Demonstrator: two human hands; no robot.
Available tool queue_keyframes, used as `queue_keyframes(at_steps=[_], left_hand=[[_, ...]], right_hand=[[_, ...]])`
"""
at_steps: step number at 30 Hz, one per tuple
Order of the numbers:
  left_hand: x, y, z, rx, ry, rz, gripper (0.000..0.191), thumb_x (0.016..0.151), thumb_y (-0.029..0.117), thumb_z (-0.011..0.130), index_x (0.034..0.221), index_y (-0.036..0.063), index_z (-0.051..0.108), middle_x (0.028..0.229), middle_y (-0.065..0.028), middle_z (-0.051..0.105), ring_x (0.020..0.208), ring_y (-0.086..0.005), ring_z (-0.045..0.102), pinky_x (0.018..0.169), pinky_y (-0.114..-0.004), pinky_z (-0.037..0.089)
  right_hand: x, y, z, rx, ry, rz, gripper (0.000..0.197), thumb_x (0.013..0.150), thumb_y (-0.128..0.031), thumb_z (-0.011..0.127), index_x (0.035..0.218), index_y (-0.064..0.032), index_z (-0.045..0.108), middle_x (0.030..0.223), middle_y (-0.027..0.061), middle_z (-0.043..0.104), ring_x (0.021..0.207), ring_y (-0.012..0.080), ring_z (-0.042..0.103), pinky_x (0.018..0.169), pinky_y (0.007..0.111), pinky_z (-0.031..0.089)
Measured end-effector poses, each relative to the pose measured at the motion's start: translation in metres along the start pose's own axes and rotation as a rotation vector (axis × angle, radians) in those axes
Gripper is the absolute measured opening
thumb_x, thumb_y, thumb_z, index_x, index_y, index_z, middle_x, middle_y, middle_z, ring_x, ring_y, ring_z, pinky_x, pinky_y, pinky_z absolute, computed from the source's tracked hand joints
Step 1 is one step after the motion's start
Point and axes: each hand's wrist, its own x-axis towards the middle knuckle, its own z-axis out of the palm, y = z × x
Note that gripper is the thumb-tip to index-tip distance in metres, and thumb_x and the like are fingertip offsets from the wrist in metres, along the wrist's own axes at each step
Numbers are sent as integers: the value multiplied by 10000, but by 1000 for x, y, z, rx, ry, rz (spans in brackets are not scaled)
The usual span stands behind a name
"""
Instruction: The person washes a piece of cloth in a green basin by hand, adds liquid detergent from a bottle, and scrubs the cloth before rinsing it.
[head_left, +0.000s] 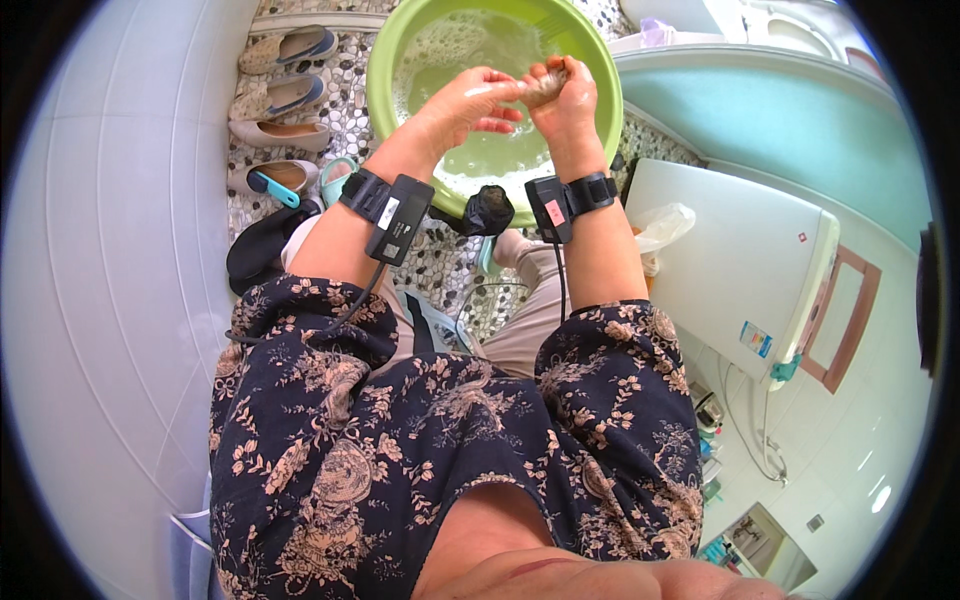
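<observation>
A large green plastic basin (377, 97) of soapy water stands in front of me. Over it, my right hand (564, 94) is closed around a small wet greyish item (546, 86), perhaps a cloth; its exact kind is unclear. My left hand (480, 105) is beside it, with its thumb reaching to the item and the other fingers spread lower. Whether the left thumb grips the item cannot be told. Both wrists wear black straps with small black boxes. A black-wrapped object (488, 210) is at the basin's near rim.
Several shoes (281, 135) line the pebble-patterned floor (352, 67) on the left, with a blue-handled brush (274, 189) on one. A white appliance (727, 247) stands right, beside a plastic bag (664, 225). A curved teal panel (772, 112) is at the upper right.
</observation>
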Motion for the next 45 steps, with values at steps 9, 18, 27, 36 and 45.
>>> queue_keyframes(at_steps=[9,18,27,36,45], left_hand=[[3,-6,-12,-78,34,134,245,862,223,550,967,2,536,857,-58,582,791,-143,593,725,-270,513],[8,3,-14,-366,-138,25,410,916,302,364,1112,-24,519,1053,-161,589,962,-268,585,816,-351,479],[10,-3,-24,-485,108,82,216,886,189,459,993,44,579,826,-54,640,834,-200,615,709,-297,475],[11,-1,-22,-495,95,105,181,882,173,469,967,57,579,784,-29,623,768,-170,603,697,-290,467],[5,6,-6,-393,157,123,243,848,241,564,1036,89,539,976,-45,569,899,-164,555,761,-329,479]], right_hand=[[-26,14,33,-271,-259,-220,290,869,-153,420,1083,28,496,921,121,564,807,214,569,736,319,461],[-6,18,-4,-793,-185,-471,281,857,-54,514,1134,-10,499,995,79,588,877,103,552,721,220,462],[-2,1,-2,-69,-161,-103,145,890,-204,501,926,-65,480,608,-19,380,459,68,305,394,208,212],[-7,7,8,-68,-34,-48,263,921,-330,344,745,-141,392,500,-18,267,385,104,178,372,277,152],[-1,9,32,-233,-211,-288,297,844,-228,351,889,-15,552,809,118,550,688,216,519,650,334,428]])
